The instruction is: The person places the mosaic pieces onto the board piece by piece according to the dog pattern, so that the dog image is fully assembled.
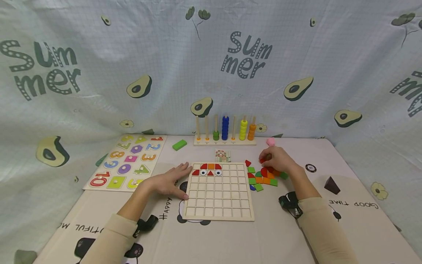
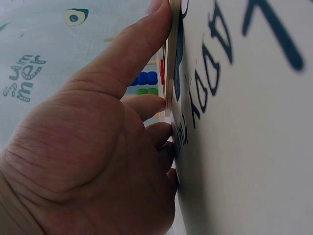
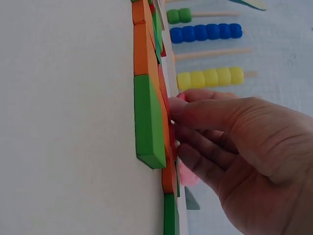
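Note:
A wooden grid board (image 1: 219, 202) lies flat on the table, with several red, orange and eye-printed tiles (image 1: 210, 167) set in its top rows. My left hand (image 1: 169, 180) rests at the board's left edge, fingers extended. In the left wrist view its thumb (image 2: 132, 51) touches the rim. To the board's right lies a loose pile of coloured tiles (image 1: 266, 180), mostly green, orange and red. Over the pile's far side, my right hand (image 1: 278, 158) pinches a small red tile (image 1: 262, 160); the fingers hide most of it, so its shape cannot be told.
A number puzzle board (image 1: 110, 165) lies at left, a green block (image 1: 179, 145) beside it. Behind the grid stand a pattern card (image 1: 222, 155) and a bead-peg rack (image 1: 225, 142). A pink piece (image 1: 270, 141), a round chip (image 1: 311, 168) and a dark pyramid (image 1: 332, 185) lie rightward.

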{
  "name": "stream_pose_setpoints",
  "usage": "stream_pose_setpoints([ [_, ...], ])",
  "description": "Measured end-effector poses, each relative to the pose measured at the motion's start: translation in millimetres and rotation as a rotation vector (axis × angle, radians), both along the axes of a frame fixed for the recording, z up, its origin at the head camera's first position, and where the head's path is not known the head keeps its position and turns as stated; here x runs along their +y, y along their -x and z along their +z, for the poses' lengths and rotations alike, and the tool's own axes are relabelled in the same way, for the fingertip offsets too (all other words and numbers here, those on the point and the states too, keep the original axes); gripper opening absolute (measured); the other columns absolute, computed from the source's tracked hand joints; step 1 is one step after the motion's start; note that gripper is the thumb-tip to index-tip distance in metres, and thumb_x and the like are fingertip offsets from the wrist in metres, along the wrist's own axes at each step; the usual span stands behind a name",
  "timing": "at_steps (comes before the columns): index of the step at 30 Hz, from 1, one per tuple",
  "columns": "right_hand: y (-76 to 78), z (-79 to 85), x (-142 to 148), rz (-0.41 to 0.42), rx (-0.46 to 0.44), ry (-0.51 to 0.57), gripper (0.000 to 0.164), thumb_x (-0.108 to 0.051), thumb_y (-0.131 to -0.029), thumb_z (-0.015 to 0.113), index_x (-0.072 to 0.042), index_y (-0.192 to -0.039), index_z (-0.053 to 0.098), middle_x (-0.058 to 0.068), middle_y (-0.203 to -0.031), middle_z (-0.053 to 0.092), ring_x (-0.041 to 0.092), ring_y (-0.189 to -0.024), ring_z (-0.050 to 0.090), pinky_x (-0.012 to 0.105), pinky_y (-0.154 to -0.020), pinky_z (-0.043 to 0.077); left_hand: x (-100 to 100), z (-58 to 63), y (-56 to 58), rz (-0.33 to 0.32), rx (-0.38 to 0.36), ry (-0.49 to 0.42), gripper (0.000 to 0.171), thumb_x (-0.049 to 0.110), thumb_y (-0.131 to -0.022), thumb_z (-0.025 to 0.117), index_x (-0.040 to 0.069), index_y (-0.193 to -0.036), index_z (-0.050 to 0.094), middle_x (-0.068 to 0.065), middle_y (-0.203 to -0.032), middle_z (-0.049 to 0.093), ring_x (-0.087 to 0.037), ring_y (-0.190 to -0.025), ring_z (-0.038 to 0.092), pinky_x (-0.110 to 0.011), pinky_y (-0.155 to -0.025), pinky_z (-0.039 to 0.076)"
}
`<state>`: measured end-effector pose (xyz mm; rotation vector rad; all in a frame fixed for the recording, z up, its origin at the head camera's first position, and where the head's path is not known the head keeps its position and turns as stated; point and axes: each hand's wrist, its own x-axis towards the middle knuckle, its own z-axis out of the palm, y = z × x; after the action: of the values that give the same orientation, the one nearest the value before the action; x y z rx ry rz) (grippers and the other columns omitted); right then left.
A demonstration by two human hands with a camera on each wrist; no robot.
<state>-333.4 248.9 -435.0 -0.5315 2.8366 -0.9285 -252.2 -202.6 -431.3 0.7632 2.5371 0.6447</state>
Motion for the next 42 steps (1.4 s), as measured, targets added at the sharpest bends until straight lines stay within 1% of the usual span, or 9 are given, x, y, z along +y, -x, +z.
stream_pose_setpoints([
  [7, -2.2, 4.0, -8, 0.011, 0.014, 0.092, 0.016, -0.01, -0.082, 0.076, -0.011, -0.098, 0.075, -0.001, -0.092, 0.071, 0.019, -0.082, 0.061, 0.033, -0.078, 0.055, -1, 1.8, -1.3, 0.02, -0.012, 0.006, 0.107, 0.056, -0.073, 0.076, 0.022, -0.155, 0.016, -0.003, -0.162, -0.001, -0.028, -0.148, -0.004, -0.052, -0.118, 0.003],
  [9, -4.2, 9.5, -14, 0.039, 0.011, 0.123, 0.017, -0.01, -0.083, 0.075, -0.01, -0.099, 0.075, -0.001, -0.093, 0.071, 0.02, -0.083, 0.063, 0.033, -0.078, 0.055, -1, 1.4, -1.4, 0.017, -0.012, 0.001, 0.107, 0.056, -0.073, 0.075, 0.022, -0.155, 0.016, -0.003, -0.162, -0.001, -0.029, -0.148, -0.004, -0.052, -0.118, 0.003],
  [13, -6.2, 24.3, -33, 0.11, 0.021, 0.181, 0.014, -0.01, -0.084, 0.074, -0.012, -0.097, 0.076, -0.001, -0.09, 0.072, 0.023, -0.079, 0.064, 0.037, -0.072, 0.056, -1, 0.1, -0.4, 0.019, -0.011, 0.002, 0.108, 0.058, -0.073, 0.075, 0.022, -0.155, 0.015, -0.002, -0.162, -0.001, -0.028, -0.148, -0.004, -0.051, -0.118, 0.002],
  [17, -4.9, 34.9, -60, 0.178, 0.005, 0.197, 0.015, -0.01, -0.082, 0.076, -0.01, -0.096, 0.074, 0.0, -0.086, 0.071, 0.022, -0.076, 0.064, 0.036, -0.069, 0.056, -1, -0.6, 0.5, 0.018, -0.01, 0.007, 0.108, 0.059, -0.073, 0.075, 0.023, -0.155, 0.014, -0.001, -0.162, -0.002, -0.027, -0.148, -0.004, -0.05, -0.118, 0.002],
  [22, -5.9, 37.9, -94, 0.273, -0.028, 0.172, 0.016, -0.006, -0.078, 0.079, -0.008, -0.091, 0.071, 0.001, -0.081, 0.071, 0.016, -0.074, 0.066, 0.032, -0.068, 0.057, -1, 0.3, -0.9, 0.017, -0.009, 0.004, 0.108, 0.057, -0.073, 0.075, 0.023, -0.155, 0.015, -0.003, -0.162, -0.001, -0.03, -0.147, -0.004, -0.052, -0.118, 0.003],
  [29, -8.8, 28.6, -120, 0.371, -0.041, 0.094, 0.012, -0.002, -0.078, 0.077, -0.009, -0.087, 0.075, -0.002, -0.085, 0.072, 0.011, -0.077, 0.067, 0.027, -0.07, 0.056, -1, -0.1, -0.9, 0.007, -0.004, -0.004, 0.107, 0.057, -0.074, 0.075, 0.022, -0.155, 0.015, -0.004, -0.162, -0.001, -0.03, -0.147, -0.004, -0.051, -0.118, 0.002],
  [34, -10.7, 23.8, -128, 0.394, -0.033, 0.026, 0.013, -0.003, -0.077, 0.079, -0.013, -0.085, 0.076, -0.004, -0.081, 0.071, 0.011, -0.075, 0.064, 0.026, -0.067, 0.055, -1, -0.9, -0.3, -0.001, 0.005, -0.003, 0.107, 0.057, -0.074, 0.075, 0.021, -0.155, 0.015, -0.005, -0.162, -0.001, -0.029, -0.147, -0.004, -0.051, -0.118, 0.002],
  [38, -12.8, 22.3, -131, 0.392, -0.046, 0.021, 0.013, -0.002, -0.077, 0.078, -0.013, -0.083, 0.076, -0.004, -0.08, 0.071, 0.012, -0.073, 0.062, 0.026, -0.065, 0.054, -2, -1.6, 0.6, 0.002, 0.005, -0.002, 0.108, 0.058, -0.073, 0.075, 0.022, -0.155, 0.015, -0.004, -0.162, -0.001, -0.029, -0.148, -0.004, -0.051, -0.118, 0.002],
  [42, -14.9, 21.8, -134, 0.403, -0.023, 0.01, 0.011, -0.003, -0.077, 0.078, -0.012, -0.082, 0.076, -0.002, -0.079, 0.071, 0.012, -0.071, 0.061, 0.026, -0.065, 0.054, -2, -2.6, 1.1, 0.005, 0.006, 0.002, 0.108, 0.058, -0.073, 0.075, 0.022, -0.155, 0.015, -0.004, -0.162, -0.001, -0.029, -0.147, -0.004, -0.051, -0.118, 0.003],
])
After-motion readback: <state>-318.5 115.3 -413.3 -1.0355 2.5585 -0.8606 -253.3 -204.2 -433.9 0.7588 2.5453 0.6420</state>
